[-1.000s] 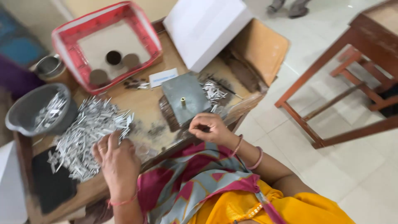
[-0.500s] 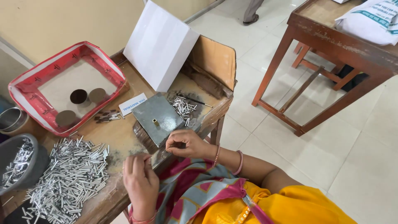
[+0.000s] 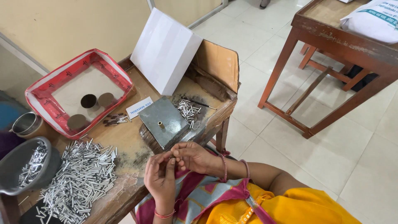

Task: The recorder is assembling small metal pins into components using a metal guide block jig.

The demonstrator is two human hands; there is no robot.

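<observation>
I note both hands pinching at a small metal tube (image 3: 171, 154) at the desk's (image 3: 128, 143) near edge, left hand (image 3: 161, 179) below, right hand (image 3: 195, 157) beside.

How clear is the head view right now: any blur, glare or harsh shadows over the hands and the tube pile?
Head view: sharp, even soft daylight; left hand and right hand crisp; silver tube pile resolves individually with mild glints; floor tiles show faint sheen; straight edges bow slightly near the frame borders.
</observation>
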